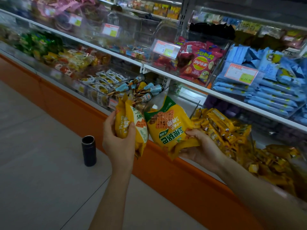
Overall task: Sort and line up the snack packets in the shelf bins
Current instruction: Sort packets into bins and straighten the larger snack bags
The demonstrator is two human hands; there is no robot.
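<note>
The upright yellow packet (pixel 131 123) is partly hidden by the gripping left hand (pixel 119 141). The upside-down packet (pixel 169 125) is gripped by the right hand (pixel 201 146).

Left of your left hand (pixel 119 143), and below it, lies a pale tiled floor (pixel 41 155). A thin grout line (pixel 86 201) runs slantwise across it toward your forearm. A dark cylindrical flask (pixel 89 151) stands upright on the floor just left of that hand. Beyond both hands stretches a long shelving unit (pixel 144 68). Its orange base (pixel 166 171) passes beneath your right hand (pixel 202 148). Above the hands a white shelf edge (pixel 216 92) slants across, and farther up a grey slotted upright (pixel 183 15) rises. The light is dim, and the far left is blurred.
</note>
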